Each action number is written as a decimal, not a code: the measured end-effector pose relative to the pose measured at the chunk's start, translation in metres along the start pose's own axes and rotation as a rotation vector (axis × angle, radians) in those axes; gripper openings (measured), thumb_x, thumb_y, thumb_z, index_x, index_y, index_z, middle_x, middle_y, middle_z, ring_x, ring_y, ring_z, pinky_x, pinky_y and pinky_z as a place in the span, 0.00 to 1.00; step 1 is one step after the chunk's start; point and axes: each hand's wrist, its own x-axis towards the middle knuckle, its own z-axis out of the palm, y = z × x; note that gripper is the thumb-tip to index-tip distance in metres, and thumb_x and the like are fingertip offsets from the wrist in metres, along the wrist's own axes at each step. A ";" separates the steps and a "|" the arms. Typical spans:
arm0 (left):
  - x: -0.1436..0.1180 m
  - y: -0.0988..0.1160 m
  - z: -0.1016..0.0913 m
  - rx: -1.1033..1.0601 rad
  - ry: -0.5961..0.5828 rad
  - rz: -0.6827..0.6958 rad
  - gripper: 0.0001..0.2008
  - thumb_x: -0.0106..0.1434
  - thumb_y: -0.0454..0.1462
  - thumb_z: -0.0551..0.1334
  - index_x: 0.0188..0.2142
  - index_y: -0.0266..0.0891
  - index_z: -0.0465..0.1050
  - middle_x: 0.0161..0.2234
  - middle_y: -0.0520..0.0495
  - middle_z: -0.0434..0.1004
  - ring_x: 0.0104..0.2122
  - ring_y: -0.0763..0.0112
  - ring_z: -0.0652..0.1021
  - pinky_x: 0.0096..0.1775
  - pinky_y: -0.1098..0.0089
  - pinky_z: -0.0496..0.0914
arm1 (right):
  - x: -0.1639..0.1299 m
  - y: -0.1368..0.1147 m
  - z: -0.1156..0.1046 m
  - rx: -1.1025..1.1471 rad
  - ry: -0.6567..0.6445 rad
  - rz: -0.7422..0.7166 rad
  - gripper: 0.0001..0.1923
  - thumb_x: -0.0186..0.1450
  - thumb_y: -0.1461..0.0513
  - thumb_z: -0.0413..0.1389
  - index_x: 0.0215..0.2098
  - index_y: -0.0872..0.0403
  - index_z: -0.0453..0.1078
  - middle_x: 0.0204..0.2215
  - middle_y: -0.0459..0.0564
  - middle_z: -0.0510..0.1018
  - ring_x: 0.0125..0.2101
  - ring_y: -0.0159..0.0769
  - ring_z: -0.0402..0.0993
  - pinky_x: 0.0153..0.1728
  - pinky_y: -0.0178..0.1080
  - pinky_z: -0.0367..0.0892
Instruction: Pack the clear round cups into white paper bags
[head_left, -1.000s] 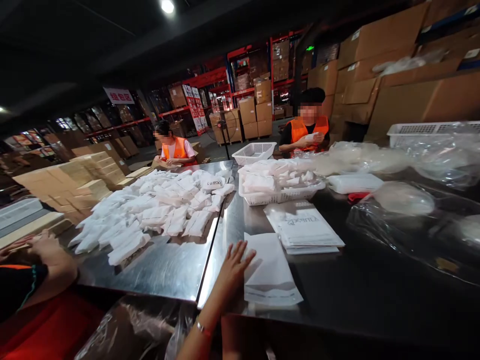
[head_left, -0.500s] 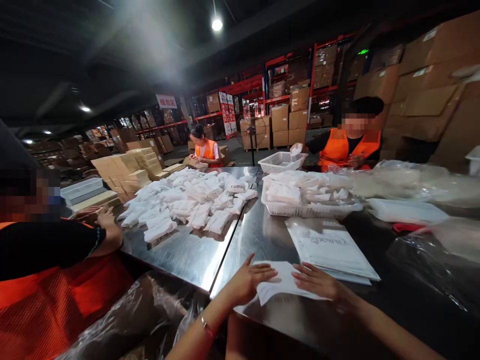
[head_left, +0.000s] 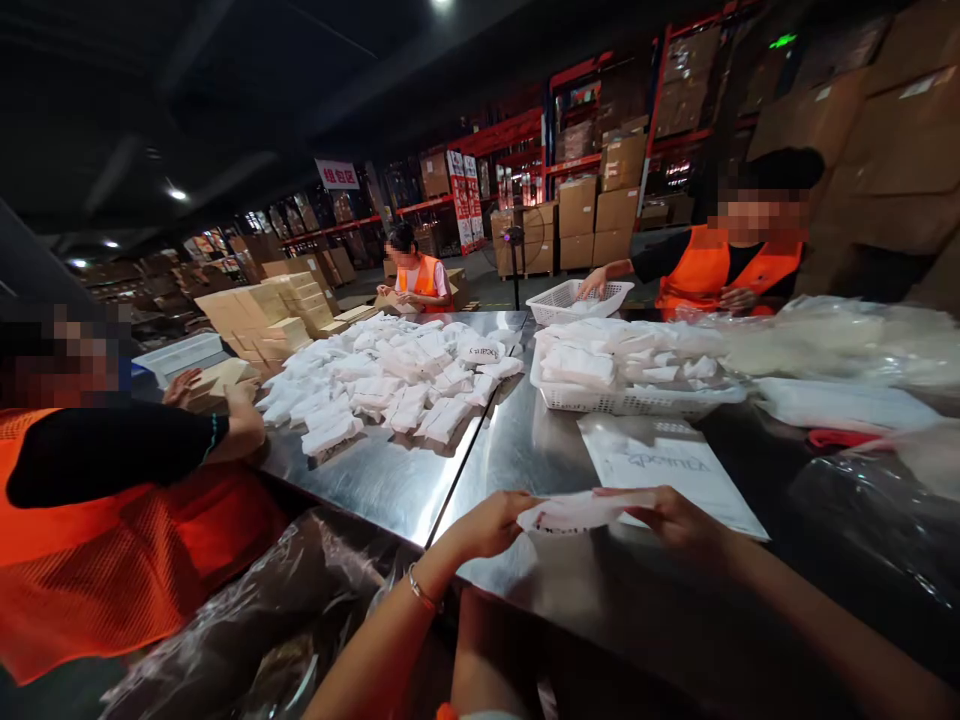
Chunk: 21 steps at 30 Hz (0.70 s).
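Note:
Between my hands a white plastic bag [head_left: 571,512], folded into a narrow bundle with dark lettering on its near side, is held above the metal table [head_left: 517,470]. My left hand [head_left: 495,522] pinches its left end. At the right end, my right hand [head_left: 667,515] grips it with thumb and fingers. Just beyond my right hand lies a stack of flat white printed bags [head_left: 675,465]. Further back, a white basket [head_left: 637,400] is filled with similar folded white bundles.
A large heap of white bundles [head_left: 405,385] covers the left table. Clear plastic wrapping [head_left: 885,490] lies at the right. A co-worker at the back right reaches into a second white basket [head_left: 551,305]. Another, at the left, handles cardboard boxes [head_left: 225,375]. A third person sits at the back.
Both hands have lifted the white bag off the table, and it is now narrower. The co-worker at the back right has lowered a hand into the basket.

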 end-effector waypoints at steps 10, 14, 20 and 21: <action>-0.029 -0.032 0.045 0.487 -0.300 0.186 0.29 0.65 0.49 0.61 0.64 0.48 0.61 0.65 0.40 0.62 0.65 0.56 0.61 0.66 0.52 0.48 | -0.018 0.015 0.031 -0.659 -0.156 -0.854 0.22 0.70 0.67 0.50 0.61 0.58 0.65 0.59 0.61 0.69 0.62 0.45 0.61 0.60 0.51 0.63; -0.031 -0.031 0.044 0.563 -0.323 0.219 0.27 0.66 0.47 0.60 0.64 0.49 0.61 0.65 0.39 0.62 0.65 0.55 0.62 0.65 0.53 0.52 | -0.007 0.010 0.045 -0.538 -0.255 -0.770 0.24 0.68 0.70 0.47 0.62 0.62 0.64 0.55 0.63 0.72 0.59 0.45 0.66 0.61 0.53 0.62; -0.040 -0.033 0.052 0.469 -0.225 0.191 0.19 0.72 0.38 0.50 0.60 0.45 0.68 0.61 0.40 0.69 0.62 0.60 0.67 0.65 0.60 0.54 | -0.015 0.022 0.057 -0.356 -0.377 -0.641 0.28 0.65 0.70 0.48 0.64 0.59 0.62 0.59 0.62 0.68 0.61 0.45 0.61 0.63 0.51 0.57; -0.043 -0.034 0.055 0.428 -0.202 0.178 0.20 0.73 0.37 0.49 0.59 0.45 0.69 0.60 0.41 0.69 0.63 0.61 0.66 0.65 0.60 0.54 | -0.017 0.023 0.058 -0.321 -0.365 -0.626 0.27 0.66 0.70 0.46 0.63 0.58 0.64 0.58 0.61 0.69 0.61 0.44 0.62 0.64 0.51 0.55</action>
